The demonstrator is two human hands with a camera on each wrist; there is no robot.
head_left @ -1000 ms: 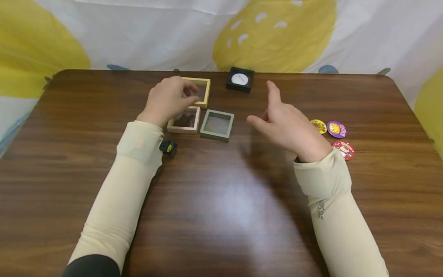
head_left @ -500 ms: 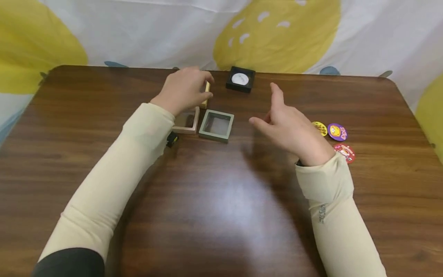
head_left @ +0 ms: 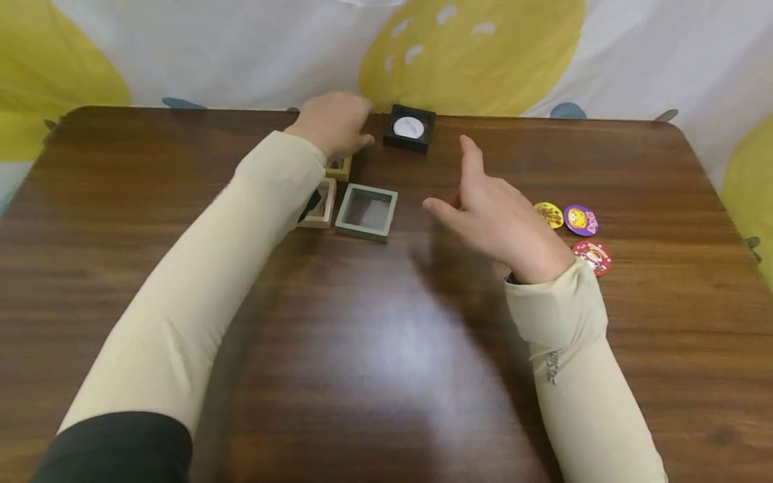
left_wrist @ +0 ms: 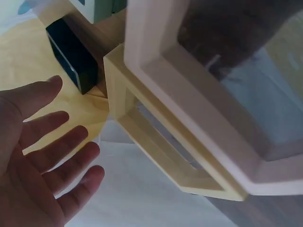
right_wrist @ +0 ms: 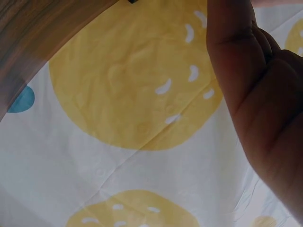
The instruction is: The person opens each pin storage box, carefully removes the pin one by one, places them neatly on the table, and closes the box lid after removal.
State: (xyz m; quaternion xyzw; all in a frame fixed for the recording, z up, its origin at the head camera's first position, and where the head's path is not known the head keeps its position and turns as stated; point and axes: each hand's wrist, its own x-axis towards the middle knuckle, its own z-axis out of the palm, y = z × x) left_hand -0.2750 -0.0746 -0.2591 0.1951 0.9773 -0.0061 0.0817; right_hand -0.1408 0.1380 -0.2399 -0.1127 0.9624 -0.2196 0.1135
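My left hand [head_left: 335, 124] reaches over the table's far side, just left of a small black square box [head_left: 407, 143] with a white round disc [head_left: 408, 127] in it. In the left wrist view its fingers [left_wrist: 71, 165] are spread and hold nothing. Beneath that arm lie a yellow square frame [head_left: 340, 176] and a pale pink frame [head_left: 328, 204], both partly covered by hand and sleeve. A grey-green frame [head_left: 362, 233] with a clear pane sits right of the pink one. My right hand [head_left: 504, 221] hovers over the table, thumb and forefinger apart, holding nothing.
Three round badges lie right of my right hand: a yellow one [head_left: 549, 215], a purple one [head_left: 582, 221] and a red one [head_left: 593, 257]. The brown wooden table [head_left: 386, 376] ends at a white cloth [head_left: 253, 54] with yellow shapes.
My left hand has moved right and away from me, past the yellow frame towards the black box. The right hand stays nearly still. The view has shifted slightly.
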